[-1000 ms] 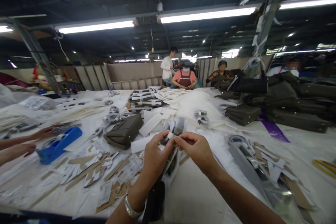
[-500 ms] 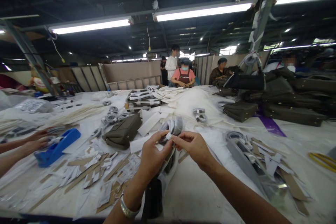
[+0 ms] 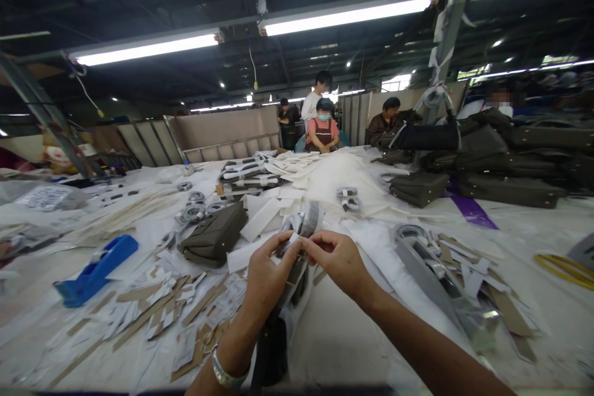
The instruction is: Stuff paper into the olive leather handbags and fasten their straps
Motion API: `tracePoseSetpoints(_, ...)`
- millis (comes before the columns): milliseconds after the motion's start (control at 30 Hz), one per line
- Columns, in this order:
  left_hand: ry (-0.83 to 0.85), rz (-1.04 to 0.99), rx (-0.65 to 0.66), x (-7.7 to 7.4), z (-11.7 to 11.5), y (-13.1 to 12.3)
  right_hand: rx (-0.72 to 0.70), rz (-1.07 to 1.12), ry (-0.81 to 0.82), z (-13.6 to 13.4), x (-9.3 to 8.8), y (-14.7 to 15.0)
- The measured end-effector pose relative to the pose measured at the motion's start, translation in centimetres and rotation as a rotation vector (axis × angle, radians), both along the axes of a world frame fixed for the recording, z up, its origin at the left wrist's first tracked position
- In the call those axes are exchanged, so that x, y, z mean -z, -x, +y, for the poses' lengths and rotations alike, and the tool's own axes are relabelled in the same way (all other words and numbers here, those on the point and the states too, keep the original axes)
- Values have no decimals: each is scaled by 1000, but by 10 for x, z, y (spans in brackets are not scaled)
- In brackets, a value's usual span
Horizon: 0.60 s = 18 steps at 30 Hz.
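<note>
Blue tape dispenser (image 3: 95, 272): standing well left of the grip, its raised end pointing away and to the right.
Card strips (image 3: 153, 303): lying scattered left of and nearer than the grip, mixed with white paper.
Dark bag (image 3: 216, 235): lying just beyond and left of the grip.
Left hand (image 3: 266, 275): pinching the white tab (image 3: 294, 239) between thumb and index finger; the tab is showing too small for its long axis to be read.
Wrapped strap (image 3: 312, 218): rising just beyond the grip, its grey-sheathed end pointing away from the wearer, long axis leaning slightly right.
Right hand (image 3: 341, 263): pressing thumb and index fingertips together, right beside the tab; cannot tell whether they are catching its edge.
Coiled straps (image 3: 349, 200): lying beyond and right of the grip.
Grey tape dispenser (image 3: 424, 275): resting right of the grip, long axis slanting toward the wearer and rightward.
Yellow loops (image 3: 563, 269): lying farthest right of the grip.
</note>
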<state>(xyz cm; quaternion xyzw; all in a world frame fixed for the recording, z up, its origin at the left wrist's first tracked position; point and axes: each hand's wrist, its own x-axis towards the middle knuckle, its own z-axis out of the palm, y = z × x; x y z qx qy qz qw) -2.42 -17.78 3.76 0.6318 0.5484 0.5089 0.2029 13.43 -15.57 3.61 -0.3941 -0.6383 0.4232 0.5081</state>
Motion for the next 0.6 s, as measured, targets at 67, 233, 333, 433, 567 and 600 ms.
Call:
tracePoseSetpoints(67,-5,23,-48,0,1,0,-50,11,-4,-1,-1,-4)
tracePoseSetpoints(233,-59,33,-111,3,0,1,-186,96,131,-6,2,-15)
tracePoseSetpoints(333,-106,31,-116,5,-2,0,-186,164,228,-10,3,-18)
tracePoseSetpoints(433,-122,19,-116,5,-3,-1,-198,267,297,-10,4,-19)
tracePoseSetpoints(567,-83,13,-117,3,-4,-1,-188,302,338,-4,11,-19)
tracePoseSetpoints(600,-65,9,-108,2,-5,-1,-192,289,301,-2,14,-19)
